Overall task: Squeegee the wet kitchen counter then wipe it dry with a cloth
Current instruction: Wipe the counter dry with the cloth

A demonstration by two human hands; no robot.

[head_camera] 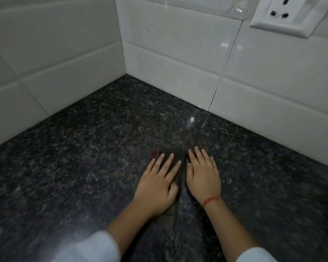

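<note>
The dark speckled granite counter (83,157) fills the lower view and meets white tiled walls in a corner. My left hand (157,184) lies flat with its fingers spread, pressing on a dark, blurred cloth (179,157) with a red patch at its left edge. My right hand (203,174) lies flat beside it, fingers spread, its thumb at the cloth's right edge. I cannot tell whether the cloth reaches under that hand. A red thread circles my right wrist. No squeegee is in view.
White wall tiles (178,59) close off the counter at the back and on the left. A white socket plate (288,14) sits on the wall at the upper right. Light glints off the counter (191,120) near the back wall.
</note>
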